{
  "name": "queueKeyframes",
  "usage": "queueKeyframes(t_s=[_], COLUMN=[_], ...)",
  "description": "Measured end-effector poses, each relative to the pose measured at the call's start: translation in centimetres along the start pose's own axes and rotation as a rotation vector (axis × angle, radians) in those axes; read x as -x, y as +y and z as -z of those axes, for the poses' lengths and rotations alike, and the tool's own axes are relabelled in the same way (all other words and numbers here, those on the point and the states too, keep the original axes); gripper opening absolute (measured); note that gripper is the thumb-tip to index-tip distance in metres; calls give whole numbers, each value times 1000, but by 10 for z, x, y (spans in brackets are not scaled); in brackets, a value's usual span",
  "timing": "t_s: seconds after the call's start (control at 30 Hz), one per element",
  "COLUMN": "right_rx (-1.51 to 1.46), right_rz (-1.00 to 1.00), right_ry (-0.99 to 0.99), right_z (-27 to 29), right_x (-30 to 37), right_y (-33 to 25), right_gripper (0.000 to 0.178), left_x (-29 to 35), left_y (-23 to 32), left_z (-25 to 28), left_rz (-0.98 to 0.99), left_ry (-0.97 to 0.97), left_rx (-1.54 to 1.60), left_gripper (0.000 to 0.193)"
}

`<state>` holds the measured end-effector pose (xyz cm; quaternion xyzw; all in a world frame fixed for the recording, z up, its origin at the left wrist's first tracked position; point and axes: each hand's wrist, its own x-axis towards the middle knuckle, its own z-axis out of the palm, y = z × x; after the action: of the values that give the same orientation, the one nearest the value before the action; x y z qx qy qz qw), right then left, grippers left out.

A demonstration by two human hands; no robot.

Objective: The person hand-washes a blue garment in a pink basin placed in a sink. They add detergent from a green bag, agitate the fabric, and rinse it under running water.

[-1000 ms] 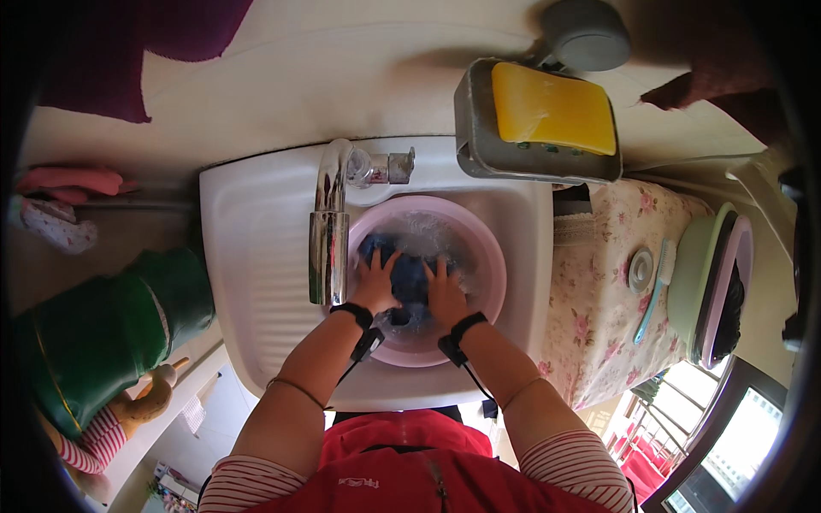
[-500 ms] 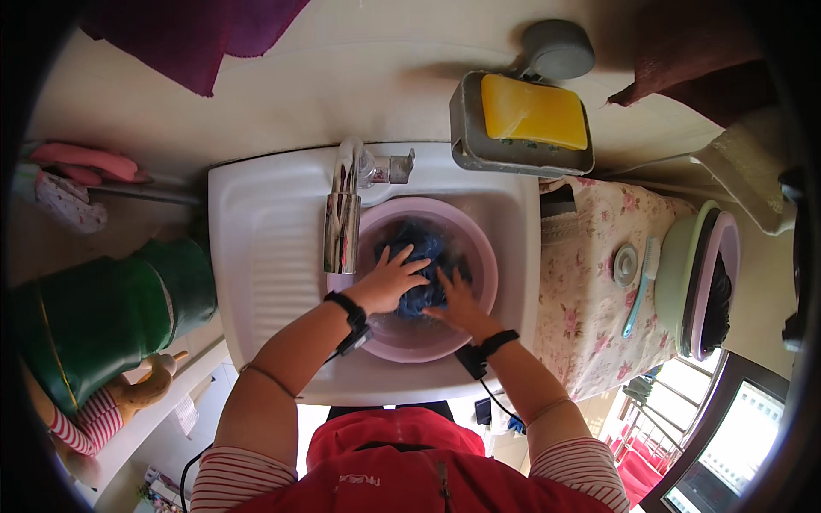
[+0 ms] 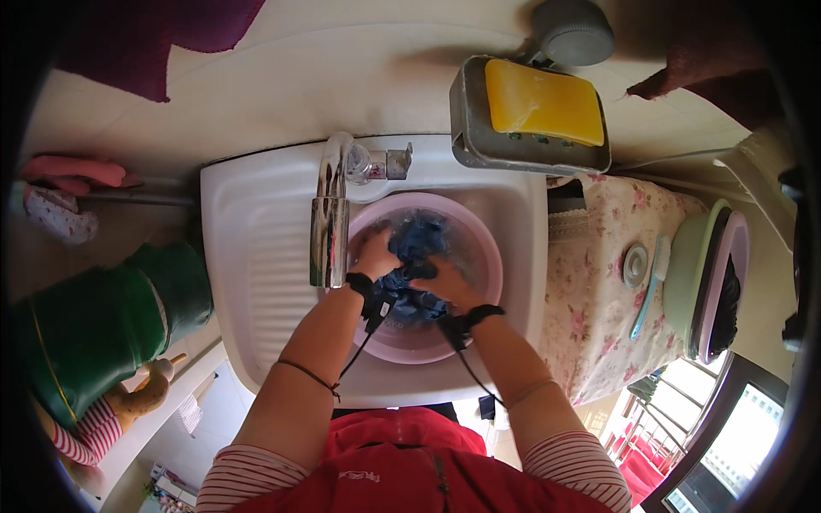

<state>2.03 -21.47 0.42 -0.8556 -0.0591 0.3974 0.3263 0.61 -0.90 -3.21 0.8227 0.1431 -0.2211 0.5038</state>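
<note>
A dark blue wet cloth (image 3: 419, 239) lies bunched in water in a pink basin (image 3: 491, 282), which stands in the white sink. On the cloth's left side my left hand (image 3: 376, 256) is closed, its curled fingers gripping the fabric. From the right, my right hand (image 3: 451, 285) pinches the cloth's middle folds between thumb and fingers; some fingertips are hidden in them. Both wrists wear black straps with cables. A chrome faucet (image 3: 329, 239) hangs over the basin's left rim, close to my left wrist.
Ridged washboard surface (image 3: 265, 256) fills the sink's left half. On the wall sits a grey soap holder (image 3: 466, 145) with a yellow soap bar (image 3: 547, 103). At right, a flowered cloth cover (image 3: 590, 282) bears a blue-handled brush (image 3: 650, 291) beside stacked basins (image 3: 684, 256).
My hands have gone from spread flat on top of the cloth to closing on it from both sides. The cloth is stretched into a longer bunch. The view has shifted slightly.
</note>
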Motion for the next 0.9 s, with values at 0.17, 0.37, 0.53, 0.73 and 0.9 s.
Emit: queueKeyframes(t_s=[0.17,0.37,0.53,0.73,0.9], right_rx=[-253,83,233,289,-82], right_rz=[328,283,283,149,264], right_ry=[330,-40,121,2,49], right_z=[45,-3,-58,-38,-24], right_x=[20,73,57,-3,-19], right_y=[16,-5,2,16,16], right_gripper=[100,108,97,87,82], left_x=[31,102,80,35,14], left_y=[74,42,-16,-28,-33], left_z=[0,8,-14,-32,-11], left_rz=[-410,-374,163,281,96], left_ry=[-219,-20,-185,-88,-54], left_rx=[-562,-248,7,-238,-12], left_gripper=[49,100,133,123,112])
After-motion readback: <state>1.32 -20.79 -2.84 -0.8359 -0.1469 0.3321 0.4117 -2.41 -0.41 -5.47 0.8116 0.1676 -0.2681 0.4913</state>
